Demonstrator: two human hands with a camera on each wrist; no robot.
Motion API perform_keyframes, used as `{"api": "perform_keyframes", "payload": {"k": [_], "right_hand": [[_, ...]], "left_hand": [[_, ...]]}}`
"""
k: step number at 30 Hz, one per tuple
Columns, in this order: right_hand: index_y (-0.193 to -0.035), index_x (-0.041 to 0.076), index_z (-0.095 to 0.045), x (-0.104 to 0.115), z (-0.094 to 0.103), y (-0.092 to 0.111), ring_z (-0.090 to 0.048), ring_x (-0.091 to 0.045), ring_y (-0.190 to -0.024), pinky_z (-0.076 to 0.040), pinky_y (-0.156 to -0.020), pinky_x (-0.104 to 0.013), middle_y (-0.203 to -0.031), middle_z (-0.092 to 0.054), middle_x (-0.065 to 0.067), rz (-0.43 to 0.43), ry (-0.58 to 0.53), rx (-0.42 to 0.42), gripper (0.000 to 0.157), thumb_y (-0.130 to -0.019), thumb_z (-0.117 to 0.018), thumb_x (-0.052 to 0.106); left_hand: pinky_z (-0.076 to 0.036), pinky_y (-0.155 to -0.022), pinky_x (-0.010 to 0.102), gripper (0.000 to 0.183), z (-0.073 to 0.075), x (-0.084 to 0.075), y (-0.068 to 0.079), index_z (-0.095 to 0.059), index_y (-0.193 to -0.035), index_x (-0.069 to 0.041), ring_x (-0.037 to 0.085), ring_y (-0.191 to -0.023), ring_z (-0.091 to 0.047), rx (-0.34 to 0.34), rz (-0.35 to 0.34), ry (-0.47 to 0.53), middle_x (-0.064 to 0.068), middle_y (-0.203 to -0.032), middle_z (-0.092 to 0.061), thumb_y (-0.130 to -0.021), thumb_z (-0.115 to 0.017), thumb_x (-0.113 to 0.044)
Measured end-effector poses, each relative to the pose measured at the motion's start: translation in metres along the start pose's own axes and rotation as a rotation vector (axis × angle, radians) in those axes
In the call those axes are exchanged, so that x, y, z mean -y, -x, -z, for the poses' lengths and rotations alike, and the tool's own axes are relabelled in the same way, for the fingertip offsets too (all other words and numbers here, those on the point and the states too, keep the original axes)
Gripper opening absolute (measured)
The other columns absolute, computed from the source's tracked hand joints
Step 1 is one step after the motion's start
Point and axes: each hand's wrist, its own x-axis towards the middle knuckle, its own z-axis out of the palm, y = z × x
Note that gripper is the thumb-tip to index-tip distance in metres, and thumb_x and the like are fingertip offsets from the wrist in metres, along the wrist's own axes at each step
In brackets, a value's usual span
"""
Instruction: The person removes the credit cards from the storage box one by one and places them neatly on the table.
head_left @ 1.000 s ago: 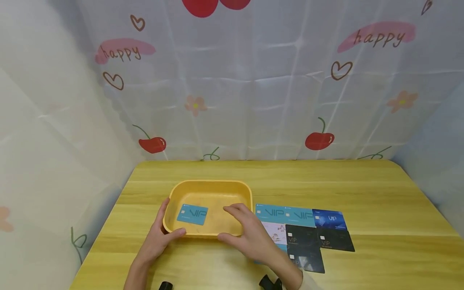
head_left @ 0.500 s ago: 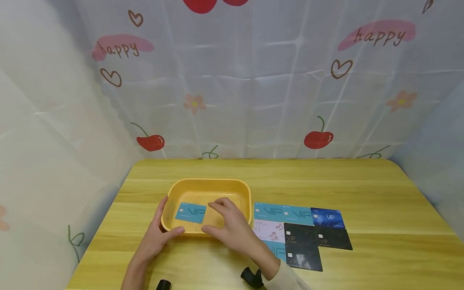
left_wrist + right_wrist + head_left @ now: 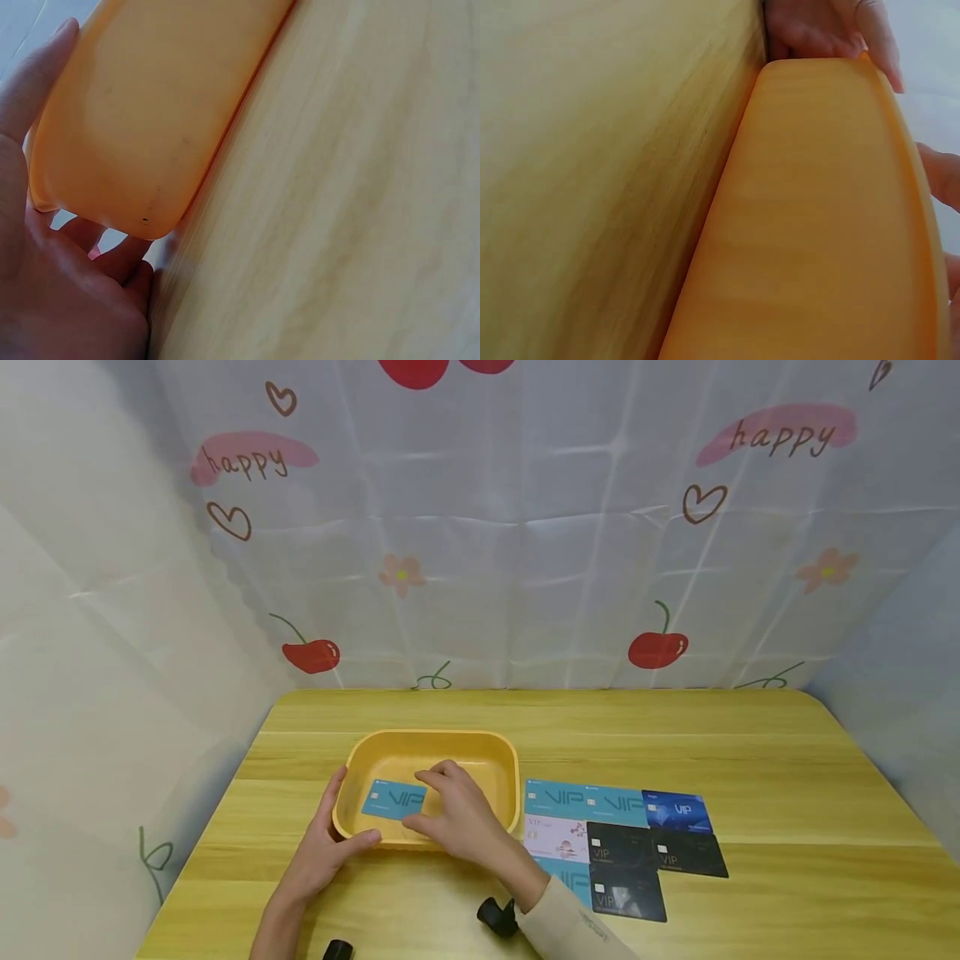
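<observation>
A shallow yellow plastic bin [image 3: 431, 732] rests on the table, with one teal VIP card [image 3: 386, 797] lying flat inside at its left. My left hand [image 3: 324, 852] grips the bin's left front corner, thumb over the front rim and fingers round the end; the left wrist view shows this hand [image 3: 71, 289] against the orange-looking wall [image 3: 150, 120]. Over the bin, my right hand [image 3: 459, 814] reaches in with thumb and index finger spread beside the card's right end, nothing seen between them. The right wrist view mostly shows the bin's outer wall [image 3: 810, 217].
Right of the bin, several cards lie flat in rows: teal cards [image 3: 557, 799], a blue card [image 3: 677, 812], a pale pink card [image 3: 553, 839] and black cards [image 3: 628, 893]. A patterned curtain [image 3: 480, 527] hangs behind the wooden table [image 3: 787, 793]. Black wrist gear [image 3: 497, 917] shows at the front.
My right hand has moved left across the bin, from its right side to the teal card. The left hand keeps its hold on the corner. The card stays where it was.
</observation>
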Motion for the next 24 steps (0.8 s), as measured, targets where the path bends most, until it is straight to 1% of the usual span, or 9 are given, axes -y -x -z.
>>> {"api": "perform_keyframes", "payload": {"k": [6, 8, 13, 15, 19, 24], "right_hand": [[-0.131, 0.0, -0.062, -0.001, -0.006, -0.012, -0.056, -0.027, -0.102, -0.047, -0.085, -0.033, -0.117, -0.057, -0.012, -0.026, 0.017, 0.022, 0.057, -0.083, -0.081, 0.026], [-0.131, 0.0, -0.062, -0.002, -0.008, -0.016, -0.056, -0.023, -0.1, -0.047, -0.085, -0.031, -0.117, -0.057, -0.011, -0.035, 0.029, 0.033, 0.058, -0.082, -0.082, 0.026], [-0.133, 0.003, -0.061, -0.005, -0.016, -0.025, -0.051, -0.013, -0.089, -0.045, -0.077, -0.026, -0.113, -0.056, -0.009, -0.064, 0.052, 0.076, 0.06, -0.082, -0.082, 0.027], [-0.133, 0.003, -0.061, -0.006, -0.019, -0.029, -0.049, -0.012, -0.087, -0.044, -0.075, -0.025, -0.111, -0.056, -0.008, -0.074, 0.05, 0.087, 0.061, -0.082, -0.082, 0.027], [-0.134, 0.003, -0.061, -0.008, -0.021, -0.036, -0.048, -0.014, -0.091, -0.043, -0.078, -0.025, -0.111, -0.055, -0.009, -0.088, 0.065, 0.094, 0.061, -0.082, -0.082, 0.029], [-0.135, 0.003, -0.061, -0.011, -0.02, -0.043, -0.045, -0.015, -0.091, -0.042, -0.079, -0.025, -0.107, -0.053, -0.007, -0.109, 0.098, 0.102, 0.064, -0.081, -0.083, 0.03]], "left_hand": [[-0.051, -0.086, 0.028, 0.101, 0.0, 0.0, 0.0, 0.001, -0.16, -0.023, 0.035, -0.117, -0.051, 0.004, -0.003, 0.004, 0.022, -0.151, -0.029, -0.091, -0.069, -0.002], [-0.051, -0.085, 0.028, 0.101, 0.0, 0.001, 0.001, 0.001, -0.16, -0.023, 0.036, -0.117, -0.051, 0.009, -0.005, 0.006, 0.023, -0.15, -0.029, -0.091, -0.069, -0.002], [-0.051, -0.085, 0.028, 0.101, 0.001, 0.002, 0.003, 0.002, -0.16, -0.024, 0.037, -0.117, -0.051, 0.013, -0.003, -0.003, 0.024, -0.15, -0.029, -0.091, -0.069, -0.002], [-0.051, -0.086, 0.027, 0.101, 0.002, 0.002, 0.004, 0.002, -0.16, -0.023, 0.037, -0.118, -0.05, 0.01, -0.001, -0.008, 0.024, -0.15, -0.029, -0.091, -0.069, -0.002], [-0.05, -0.087, 0.027, 0.102, 0.002, 0.002, 0.004, 0.002, -0.16, -0.023, 0.036, -0.119, -0.05, 0.009, 0.002, -0.007, 0.023, -0.15, -0.029, -0.09, -0.069, -0.002], [-0.049, -0.089, 0.026, 0.103, 0.001, 0.001, 0.002, 0.002, -0.16, -0.024, 0.034, -0.121, -0.049, 0.013, -0.001, -0.012, 0.02, -0.153, -0.026, -0.09, -0.071, -0.004]]}}
